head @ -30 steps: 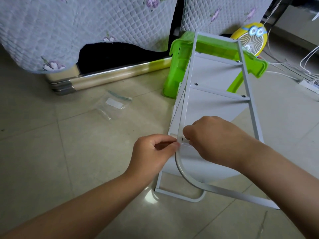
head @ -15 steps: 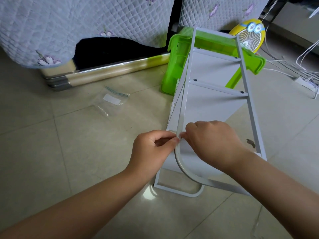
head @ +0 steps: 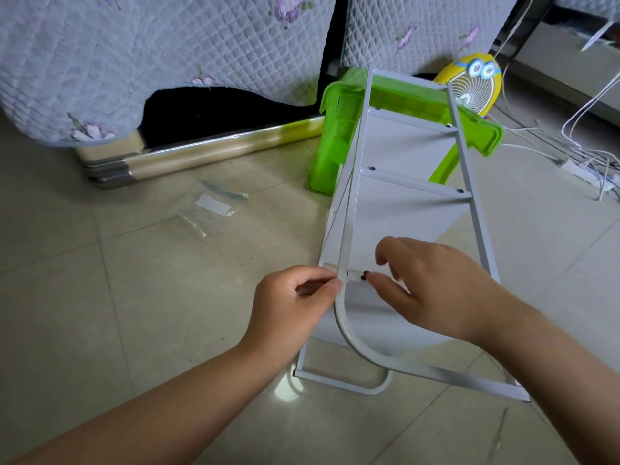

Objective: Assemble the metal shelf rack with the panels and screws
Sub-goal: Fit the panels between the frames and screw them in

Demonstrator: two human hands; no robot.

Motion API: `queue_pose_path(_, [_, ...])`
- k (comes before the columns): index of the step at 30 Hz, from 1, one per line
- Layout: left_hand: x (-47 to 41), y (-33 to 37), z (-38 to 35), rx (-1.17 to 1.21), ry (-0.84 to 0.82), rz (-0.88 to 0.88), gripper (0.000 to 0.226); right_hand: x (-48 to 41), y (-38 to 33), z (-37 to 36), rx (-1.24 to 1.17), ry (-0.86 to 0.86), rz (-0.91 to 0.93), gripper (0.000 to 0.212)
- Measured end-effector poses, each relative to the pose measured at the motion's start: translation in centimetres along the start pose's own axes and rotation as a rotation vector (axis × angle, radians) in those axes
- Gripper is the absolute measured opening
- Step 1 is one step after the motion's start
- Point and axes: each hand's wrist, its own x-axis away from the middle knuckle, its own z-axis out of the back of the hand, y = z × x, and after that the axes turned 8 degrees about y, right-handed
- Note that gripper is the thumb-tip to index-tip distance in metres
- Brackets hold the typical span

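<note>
The white metal shelf rack (head: 399,209) lies on its side on the tiled floor, its panels fixed between two frames. My left hand (head: 295,300) pinches the near frame's left rail just above its curved foot. A small black screw (head: 364,276) sticks out of the lowest panel's edge beside that rail. My right hand (head: 432,286) hovers just right of the screw with its fingers apart, the thumb tip almost touching the screw head.
A clear zip bag (head: 211,209) lies on the floor to the left. A green plastic stool (head: 339,142) and a yellow fan (head: 469,85) stand behind the rack. White cables and a power strip (head: 583,169) are at the right. A quilted cover (head: 167,62) hangs behind.
My right hand has drawn back to the right and opened, uncovering the black screw in the panel edge. My left hand keeps its pinch on the rail.
</note>
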Motion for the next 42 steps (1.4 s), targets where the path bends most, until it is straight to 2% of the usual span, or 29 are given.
queue_pose_path(5, [0.0,0.0,0.0,-0.024,0.001,-0.009,0.03,0.0,0.8,-0.8,-0.106,0.032,0.165,0.032])
queue_pose_path(11, [0.0,0.2,-0.1,-0.043,0.018,0.01,0.028,-0.7,0.5,-0.9,0.024,0.038,0.188,0.029])
queue_pose_path(14, [0.0,0.3,0.0,-0.07,0.024,0.01,0.027,-0.8,0.0,-0.6,0.092,-0.007,0.165,0.009])
queue_pose_path(16, [0.0,0.3,0.0,-0.1,0.021,-0.003,0.025,-0.6,-0.5,-0.8,0.102,0.006,0.138,0.017])
queue_pose_path(18, [0.0,0.3,-0.1,-0.132,0.025,-0.01,0.017,-0.3,-0.8,-1.4,0.082,0.036,0.099,0.01])
queue_pose_path(20, [-0.1,0.2,-0.1,-0.162,0.028,-0.014,0.011,-0.2,-1.4,-1.8,0.115,0.028,0.063,0.013])
queue_pose_path(23, [-0.2,0.2,-0.1,-0.193,0.036,-0.028,0.011,-0.4,-2.1,-1.8,0.23,-0.111,0.013,0.017])
queue_pose_path(25, [-0.2,0.3,-0.1,-0.226,0.041,-0.029,0.01,-0.7,-2.0,-1.3,0.208,-0.221,-0.046,0.009])
queue_pose_path(26, [-0.4,0.5,0.0,-0.245,0.038,-0.02,0.01,-0.8,-2.0,-1.0,0.177,-0.237,-0.057,0.007])
queue_pose_path(28, [-1.0,1.2,0.2,-0.31,0.025,-0.026,0.012,-0.6,-1.5,0.0,0.095,-0.227,-0.091,0.018])
queue_pose_path(30, [-1.6,2.3,0.3,-0.433,0.018,-0.129,0.016,0.3,0.1,1.2,0.017,-0.193,-0.162,0.028])
queue_pose_path(33, [-2.1,4.5,-1.4,-0.614,-0.026,-0.422,0.017,3.5,3.9,2.8,-0.057,0.003,-0.237,0.03])
queue_pose_path(34, [-1.9,5.1,-2.5,-0.649,-0.074,-0.516,0.017,4.9,5.3,2.8,-0.055,0.062,-0.265,0.03])
queue_pose_path(36, [-1.3,5.6,-6.1,-0.723,-0.248,-0.686,0.031,8.7,8.6,2.0,-0.032,0.1,-0.442,0.028])
queue_pose_path(37, [-0.8,5.7,-8.3,-0.762,-0.352,-0.751,0.035,11.0,10.2,1.4,-0.018,0.053,-0.575,0.025])
queue_pose_path(39, [0.1,5.5,-12.4,-0.858,-0.506,-0.8,0.035,15.2,13.0,-0.7,0.031,-0.16,-0.803,0.019])
queue_pose_path(42, [0.9,5.1,-17.8,-0.978,-0.626,-0.889,0.034,22.7,15.4,-4.9,0.045,-0.457,-0.992,0.02])
